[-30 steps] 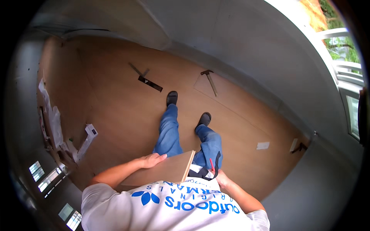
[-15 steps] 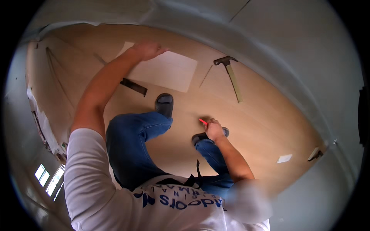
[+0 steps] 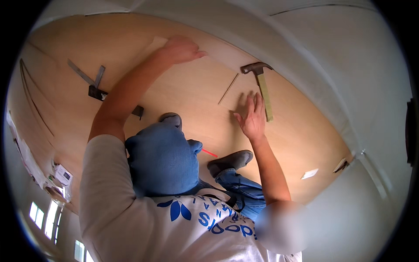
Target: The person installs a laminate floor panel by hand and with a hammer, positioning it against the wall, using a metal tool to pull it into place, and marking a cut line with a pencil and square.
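My left hand reaches to the far side of the wood-coloured floor, slightly blurred, its thumb out to the right. Its fingers seem curled over a pale flat sheet, which shows in part beside the wall; my hand and forearm cover some of it. Just left of the claw hammer, my right hand is empty with its fingers spread, casting a shadow on the floor. A red pencil-like stick lies between my feet. Left of the hammer rests a thin brown strip.
A black tool with metal blades lies under my left forearm. My grey shoes stand on the floor. A small white card lies at the right, near a small object in the corner. Grey wall bounds the far side.
The red stick has left my right hand and lies on the floor. My right hand has moved forward and opened. The pale sheet has shifted toward the wall with my left hand.
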`<state>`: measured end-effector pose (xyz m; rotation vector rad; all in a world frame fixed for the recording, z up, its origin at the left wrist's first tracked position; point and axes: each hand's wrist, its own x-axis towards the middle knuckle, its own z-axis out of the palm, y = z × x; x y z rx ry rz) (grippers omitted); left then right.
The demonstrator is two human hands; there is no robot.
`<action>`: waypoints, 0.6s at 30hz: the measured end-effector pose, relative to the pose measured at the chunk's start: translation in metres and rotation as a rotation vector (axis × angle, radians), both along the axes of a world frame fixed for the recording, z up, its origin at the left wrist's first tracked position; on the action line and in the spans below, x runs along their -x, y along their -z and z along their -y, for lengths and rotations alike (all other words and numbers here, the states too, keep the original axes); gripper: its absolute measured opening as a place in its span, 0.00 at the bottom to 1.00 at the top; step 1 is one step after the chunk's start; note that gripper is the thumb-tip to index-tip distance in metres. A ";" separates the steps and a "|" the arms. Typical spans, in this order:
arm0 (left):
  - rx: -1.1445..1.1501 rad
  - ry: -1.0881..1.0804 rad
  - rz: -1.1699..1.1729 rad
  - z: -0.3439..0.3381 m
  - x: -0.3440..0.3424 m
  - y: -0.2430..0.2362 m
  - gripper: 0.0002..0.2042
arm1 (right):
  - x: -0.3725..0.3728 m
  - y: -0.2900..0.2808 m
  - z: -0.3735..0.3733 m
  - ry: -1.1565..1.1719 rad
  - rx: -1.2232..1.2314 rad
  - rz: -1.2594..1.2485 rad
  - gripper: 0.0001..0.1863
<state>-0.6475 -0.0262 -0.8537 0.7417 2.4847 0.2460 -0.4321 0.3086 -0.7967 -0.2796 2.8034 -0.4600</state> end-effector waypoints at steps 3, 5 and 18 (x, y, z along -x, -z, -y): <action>-0.125 -0.066 -0.107 -0.013 -0.019 0.004 0.21 | 0.018 0.007 -0.001 -0.110 -0.205 0.095 0.55; -0.256 -0.161 -0.275 -0.010 -0.029 0.011 0.19 | 0.022 0.023 -0.003 -0.158 -0.330 0.152 0.63; -0.092 -0.383 -0.201 0.119 -0.135 -0.005 0.47 | 0.013 0.030 0.006 -0.204 -0.318 0.224 0.68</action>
